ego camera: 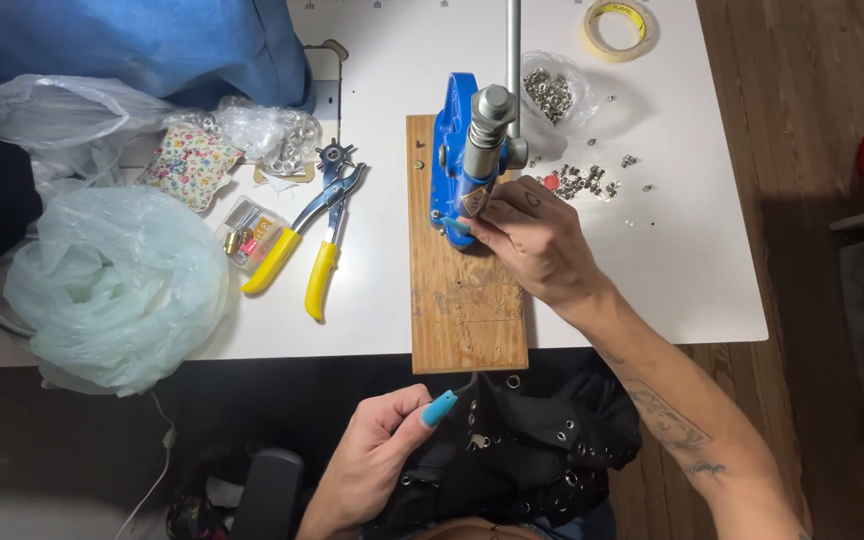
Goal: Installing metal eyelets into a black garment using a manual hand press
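— What is each grip doing?

— The right hand [532,240] pinches its fingertips at the base of the blue cast-metal hand press [457,160], seemingly on a tiny piece at the die; what it pinches is too small to tell. The left hand [382,450] is curled around a fold of black fabric studded with silver eyelets [522,450], which lies in the lap below the counter edge.

— Where does the press stand?

— On a worn, scratched wooden board [467,290] on the white counter [692,270], its steel lever [513,50] rising straight up.

— What could go wrong?

— I judge the fingers sit right under the punch; if the lever came down, they would be nipped. A small piece could also slip and roll among the loose shiny eyelets [587,182] just beside the board.

— Other textures?

— Yellow-handled revolving punch pliers [312,235], smooth grips and steel jaws; a crinkled clear bag of eyelets [552,95]; a roll of pale masking tape [619,25]; a soft, filmy greenish plastic bag [117,285].
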